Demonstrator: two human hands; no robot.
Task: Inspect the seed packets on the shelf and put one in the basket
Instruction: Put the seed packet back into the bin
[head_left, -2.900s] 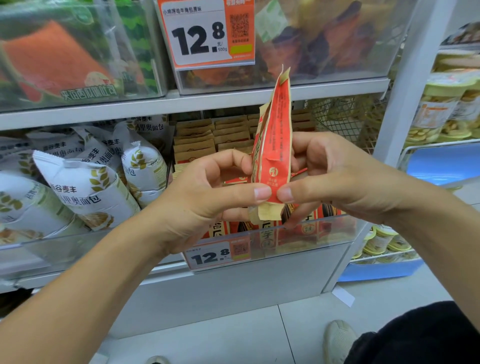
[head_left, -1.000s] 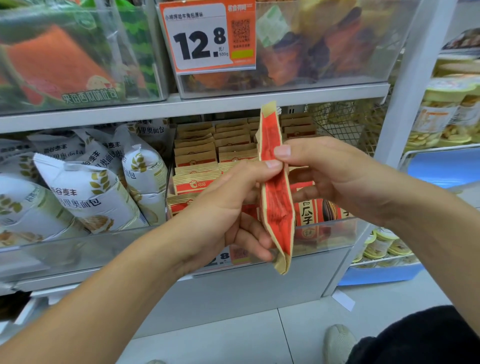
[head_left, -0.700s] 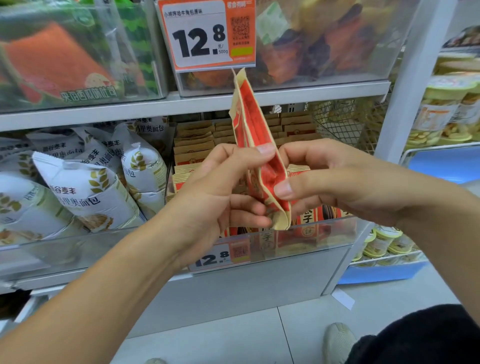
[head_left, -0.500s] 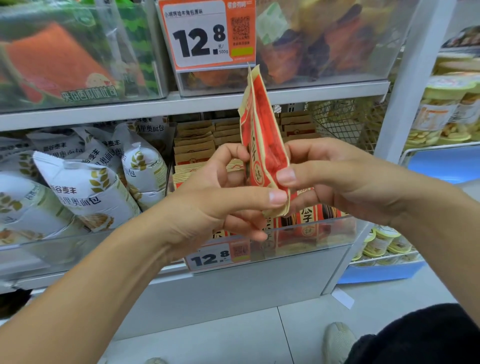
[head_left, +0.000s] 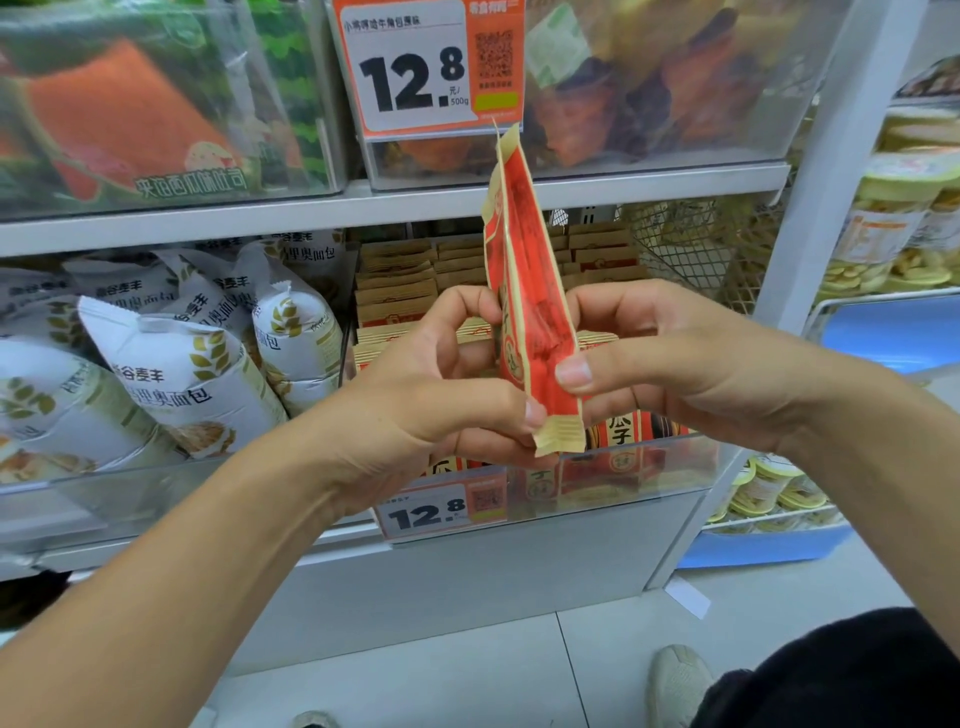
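**Packet in both hands, inspection step in progress**

In the center of the frame, nearest to the camera, both hands hold one red seed packet (head_left: 524, 291) upright, with its narrow edge turned toward the viewer. The left hand (head_left: 436, 400) pinches the lower part of the packet, thumb near the crimped bottom seal, and its other fingers curl behind. The right hand (head_left: 675, 364) pinches the packet from the other side, with the thumb pressed on the red face a little above the seal. So each grip is closed on the packet, and the packet is in the air in front of the shelf, not lying on it.

I judge that the step in hand is the inspection: the packet is already taken and is being looked at.

Behind the hands, in the center, the lower shelf bin (head_left: 649, 467) holds more packets of the same red kind, and brown boxes (head_left: 405, 280) stand in rows further back. At the left of the frame lie white bread bags (head_left: 171, 374). At the upper center hangs a price tag (head_left: 415, 67) reading 12.8. A wire mesh basket (head_left: 701, 249) shows at the right center, behind the right hand; I cannot tell if it is the basket for this task.

The next move probably calls for one hand to release, and the other to carry the packet to the basket.
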